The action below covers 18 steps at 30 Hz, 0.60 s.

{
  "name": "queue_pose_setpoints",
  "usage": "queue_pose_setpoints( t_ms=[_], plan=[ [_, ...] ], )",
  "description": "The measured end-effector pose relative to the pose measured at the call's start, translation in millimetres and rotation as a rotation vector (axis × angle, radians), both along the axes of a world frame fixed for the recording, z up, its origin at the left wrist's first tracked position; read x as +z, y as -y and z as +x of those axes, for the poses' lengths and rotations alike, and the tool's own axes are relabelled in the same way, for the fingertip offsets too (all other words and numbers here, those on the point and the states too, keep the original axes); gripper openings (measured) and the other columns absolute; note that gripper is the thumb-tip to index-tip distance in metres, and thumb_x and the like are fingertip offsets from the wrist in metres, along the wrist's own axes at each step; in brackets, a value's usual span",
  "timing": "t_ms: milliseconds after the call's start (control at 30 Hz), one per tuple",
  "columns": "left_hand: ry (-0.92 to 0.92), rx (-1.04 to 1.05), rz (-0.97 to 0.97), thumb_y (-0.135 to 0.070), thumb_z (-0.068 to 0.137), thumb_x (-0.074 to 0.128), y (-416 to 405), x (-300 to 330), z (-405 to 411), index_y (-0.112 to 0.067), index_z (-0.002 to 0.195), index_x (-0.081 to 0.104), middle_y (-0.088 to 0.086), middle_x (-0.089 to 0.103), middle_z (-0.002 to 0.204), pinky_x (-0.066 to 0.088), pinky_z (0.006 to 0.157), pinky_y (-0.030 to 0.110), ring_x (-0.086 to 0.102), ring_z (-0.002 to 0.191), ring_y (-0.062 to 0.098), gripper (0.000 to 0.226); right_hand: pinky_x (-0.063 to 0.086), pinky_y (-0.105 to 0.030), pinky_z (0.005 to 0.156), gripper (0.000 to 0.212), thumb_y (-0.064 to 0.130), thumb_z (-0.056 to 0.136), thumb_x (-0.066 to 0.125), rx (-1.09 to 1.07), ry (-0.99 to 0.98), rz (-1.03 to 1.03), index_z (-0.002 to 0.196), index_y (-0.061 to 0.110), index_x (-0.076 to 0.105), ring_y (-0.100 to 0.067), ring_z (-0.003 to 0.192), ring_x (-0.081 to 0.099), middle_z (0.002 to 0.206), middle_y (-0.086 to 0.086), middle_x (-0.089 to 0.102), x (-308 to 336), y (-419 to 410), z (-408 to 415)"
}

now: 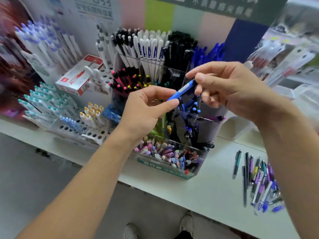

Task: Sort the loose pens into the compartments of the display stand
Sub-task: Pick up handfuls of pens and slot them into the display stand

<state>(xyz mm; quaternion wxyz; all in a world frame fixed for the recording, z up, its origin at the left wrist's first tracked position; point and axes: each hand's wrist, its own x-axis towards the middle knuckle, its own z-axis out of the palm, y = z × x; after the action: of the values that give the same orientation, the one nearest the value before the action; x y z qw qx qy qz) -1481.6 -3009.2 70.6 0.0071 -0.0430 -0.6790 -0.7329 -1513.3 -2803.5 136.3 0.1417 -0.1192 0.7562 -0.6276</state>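
A blue pen (183, 90) hangs slanted above the middle of the clear tiered display stand (165, 169). My left hand (148, 107) pinches its lower end between thumb and forefinger. My right hand (227, 87) pinches its upper end with curled fingers. Below the pen, the stand's compartments hold dark blue pens, pink-tipped black pens and, in the front row, several pastel pens. A pile of loose pens (260, 183) in purple, blue, black and green lies on the white shelf to the right of the stand.
A white perforated rack (89, 133) with teal, yellow and blue pens stands left of the stand, with a red-and-white box (81, 78) behind it. Packaged goods hang at the upper right. The white shelf's front edge (172, 188) runs diagonally; my shoes show on the floor below.
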Motion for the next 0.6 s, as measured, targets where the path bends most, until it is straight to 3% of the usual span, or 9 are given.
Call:
queue_pose_setpoints(
  t_ms=[100,267,433,600],
  plan=[
    [-0.015,0.038,-0.076,-0.006,0.078,0.084,-19,-6,-2,-0.017,0.096,0.074,-0.004,0.076,0.086,0.052,0.071,0.016,0.068,0.076,0.007,0.023,0.043,-0.019,0.044,0.007,0.012,0.093,0.067,-0.132,-0.095,-0.02,0.094,0.006,0.071,-0.012,0.048,0.054,0.062,-0.003,0.061,-15,-5,5],
    [0.133,0.118,-0.245,-0.015,0.076,0.087,-18,-25,2,-0.022,0.12,0.061,-0.001,0.068,0.109,0.056,0.085,0.026,0.068,0.095,0.011,0.052,0.044,-0.021,0.046,0.006,0.011,0.096,0.067,-0.423,-0.412,0.074,0.093,0.01,0.072,-0.01,0.048,0.056,0.06,0.007,0.063,-16,-45,7],
    [0.176,0.039,-0.316,-0.008,0.085,0.079,-23,-29,6,-0.019,0.143,0.05,-0.005,0.062,0.132,0.05,0.102,0.032,0.061,0.116,0.008,0.065,0.047,-0.015,0.059,0.005,0.014,0.087,0.073,-0.261,-0.587,0.555,0.09,0.016,0.077,-0.002,0.055,0.061,0.066,0.015,0.065,-25,-29,-4],
    [0.154,0.009,-0.31,0.001,0.09,0.07,-28,-29,6,-0.021,0.151,0.041,-0.006,0.053,0.145,0.046,0.096,0.018,0.054,0.126,0.007,0.071,0.056,-0.022,0.075,0.014,0.012,0.083,0.08,-0.182,-0.526,0.69,0.097,0.016,0.079,-0.005,0.066,0.062,0.075,0.005,0.069,-49,-6,-15]
  ],
)
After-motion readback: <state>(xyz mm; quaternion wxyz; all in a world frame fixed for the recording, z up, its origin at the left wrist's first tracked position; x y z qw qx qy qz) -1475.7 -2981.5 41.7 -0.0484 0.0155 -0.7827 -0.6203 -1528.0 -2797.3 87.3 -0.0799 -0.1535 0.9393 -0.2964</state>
